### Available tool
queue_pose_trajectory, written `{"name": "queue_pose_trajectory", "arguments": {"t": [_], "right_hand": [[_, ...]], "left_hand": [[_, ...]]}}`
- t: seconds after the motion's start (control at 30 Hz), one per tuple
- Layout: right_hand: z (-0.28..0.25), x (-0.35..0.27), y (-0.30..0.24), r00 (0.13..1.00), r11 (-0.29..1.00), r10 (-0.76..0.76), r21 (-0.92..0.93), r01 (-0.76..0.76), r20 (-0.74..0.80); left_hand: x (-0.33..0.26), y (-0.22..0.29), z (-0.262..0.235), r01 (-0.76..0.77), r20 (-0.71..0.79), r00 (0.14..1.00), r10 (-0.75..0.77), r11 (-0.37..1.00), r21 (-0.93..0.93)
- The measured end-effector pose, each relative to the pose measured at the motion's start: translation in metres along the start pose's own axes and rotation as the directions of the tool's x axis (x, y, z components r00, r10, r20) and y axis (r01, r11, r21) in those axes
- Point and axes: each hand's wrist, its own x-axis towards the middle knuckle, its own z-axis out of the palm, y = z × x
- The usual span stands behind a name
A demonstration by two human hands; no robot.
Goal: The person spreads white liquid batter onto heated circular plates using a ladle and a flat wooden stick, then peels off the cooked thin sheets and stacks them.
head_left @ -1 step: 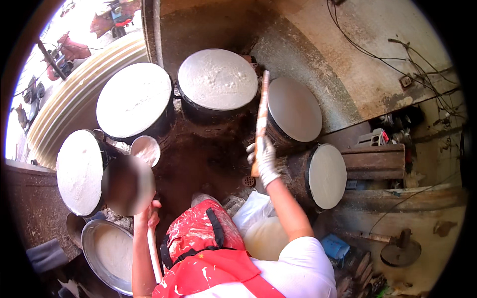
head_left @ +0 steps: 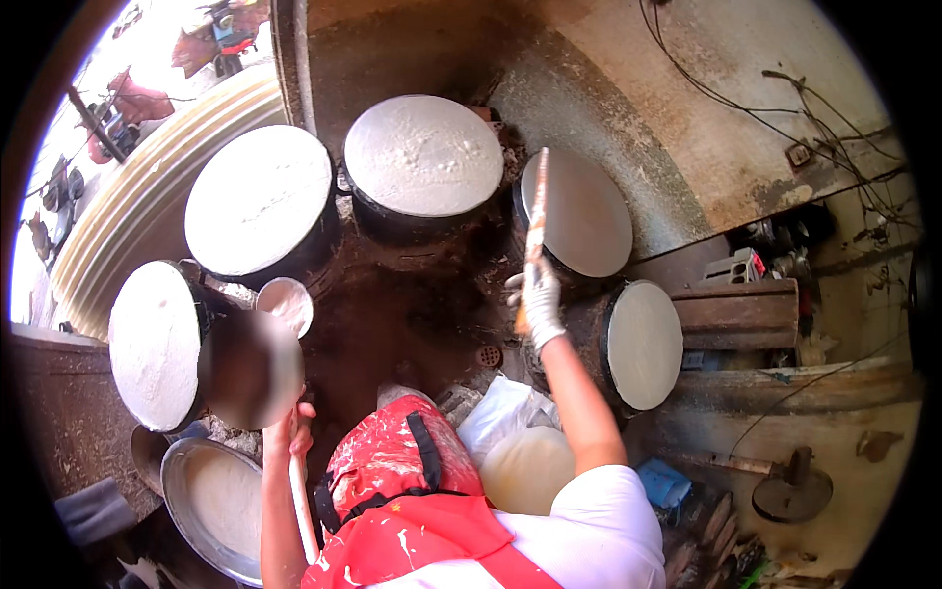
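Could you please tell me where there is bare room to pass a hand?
The dark floor looks open between the back pot, the small bowl and the right hand, with a small grate near its lower side. It is crowded at lower left, around the left hand, pole and basin, and at lower right beside the blue container.

Five pots (head_left: pixel 422 226): are standing in an arc before the person (head_left: pixel 608 510), two left, one middle, two right.
Scoop (head_left: pixel 286 306): is showing inside the arc, by the left pots.
Basin (head_left: pixel 168 491): is sitting behind the leftmost pot (head_left: pixel 203 309).
Left hand (head_left: pixel 299 428): is gripping a pole (head_left: pixel 299 491), right of the basin.
Right hand (head_left: pixel 542 304): is holding a stick (head_left: pixel 538 206), crossing the farther right pot (head_left: pixel 517 211) in view.
Container (head_left: pixel 662 484): is lying right of the person.
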Motion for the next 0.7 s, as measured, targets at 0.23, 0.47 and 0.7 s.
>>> {"name": "queue_pose_trajectory", "arguments": {"t": [0.23, 0.47, 0.7], "right_hand": [[-0.217, 0.147, -0.085, 0.987, 0.705, 0.02, -0.698, -0.128, -0.16], [-0.264, 0.154, -0.147, 0.899, 0.741, 0.045, -0.589, -0.323, -0.436], [-0.034, -0.019, -0.102, 0.88, 0.954, 0.195, -0.292, -0.068, 0.434]], "left_hand": [[0.024, -0.047, 0.037, 0.195, 0.053, 0.981, -0.188, 0.934, -0.3], [0.038, -0.055, 0.078, 0.268, 0.217, 0.959, -0.181, 0.823, -0.5], [-0.009, -0.02, 0.036, 0.167, 0.144, 0.985, -0.097, 0.765, -0.622]]}}
